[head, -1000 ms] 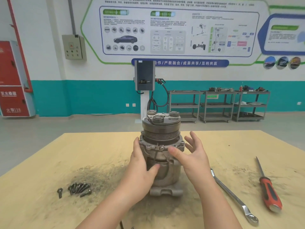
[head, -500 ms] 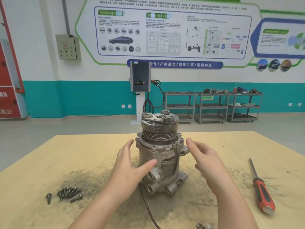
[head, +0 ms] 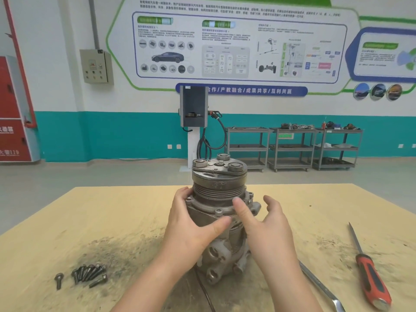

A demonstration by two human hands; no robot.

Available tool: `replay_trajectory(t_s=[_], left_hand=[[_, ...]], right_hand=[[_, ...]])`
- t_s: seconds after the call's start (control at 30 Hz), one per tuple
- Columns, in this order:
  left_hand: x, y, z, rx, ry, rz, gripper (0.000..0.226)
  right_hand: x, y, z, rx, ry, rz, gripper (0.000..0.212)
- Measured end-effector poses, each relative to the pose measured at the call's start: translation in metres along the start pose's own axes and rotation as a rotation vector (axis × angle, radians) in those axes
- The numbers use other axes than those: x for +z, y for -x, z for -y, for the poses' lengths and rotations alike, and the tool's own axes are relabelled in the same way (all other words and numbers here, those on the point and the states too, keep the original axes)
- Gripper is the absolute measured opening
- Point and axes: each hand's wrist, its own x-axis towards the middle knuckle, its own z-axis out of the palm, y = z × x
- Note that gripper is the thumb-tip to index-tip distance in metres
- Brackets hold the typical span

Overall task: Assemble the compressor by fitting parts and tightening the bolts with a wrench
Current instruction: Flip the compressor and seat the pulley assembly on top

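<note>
1. Nearest the person, the wrench (head: 319, 287) lay on the table (head: 112, 212) at the near right, its shaft running under the right forearm. No hand touched it.
2. Right of the wrench lay a red-handled screwdriver (head: 371, 280), well apart from the work.
3. At the near left, a cluster of dark bolts (head: 89, 273) lay loose on a patch of black grime, with one bolt lying apart at its left. By this evidence, bolt fitting was not yet begun.
4. The compressor (head: 219, 212) stood upright in the middle of the table, pulley end up and ported end down.
5. The left hand (head: 191, 224) gripped the housing below the flange, thumb curled across the near face and fingers wrapped round the far left side.
6. The right hand (head: 267, 224) was spread and relaxed just beside the right of the housing. Its thumb pointed up at the flange; whether it touched the metal could not be told.
7. The step in hand appeared to be seating and aligning the upper section on the body. To do it well:
   - steady the body with the left hand;
   - bring the flange holes into line;
   - start each bolt by hand before using the wrench.
8. Further off stood a charging post, with shelf carts against the wall.
</note>
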Motion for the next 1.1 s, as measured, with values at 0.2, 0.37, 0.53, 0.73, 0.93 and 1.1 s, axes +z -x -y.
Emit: replay_trajectory(t_s=[0.2, 0.37, 0.53, 0.73, 0.93, 1.1], left_hand=[[0.018, 0.044, -0.013, 0.1, -0.272, -0.368, 0.094], [0.01, 0.033, -0.005, -0.05, -0.199, -0.288, 0.132], [0.002, 0.023, 0.009, 0.008, 0.008, -0.129, 0.111], [-0.001, 0.012, 0.011, 0.052, -0.035, -0.136, 0.082], [-0.007, 0.01, 0.011, 0.024, -0.057, -0.14, 0.084], [-0.017, 0.004, 0.013, 0.03, 0.074, -0.045, 0.08]], right_hand=[[0.001, -0.009, -0.012, 0.005, -0.239, -0.086, 0.019], [0.016, -0.003, -0.016, -0.051, -0.329, 0.01, 0.035], [0.024, 0.001, -0.023, -0.123, -0.299, 0.03, 0.06], [0.03, 0.005, -0.02, -0.175, -0.243, -0.023, 0.039], [0.029, -0.004, -0.03, -0.127, -0.374, 0.073, 0.075], [0.032, 0.005, -0.027, -0.129, -0.356, 0.043, 0.056]])
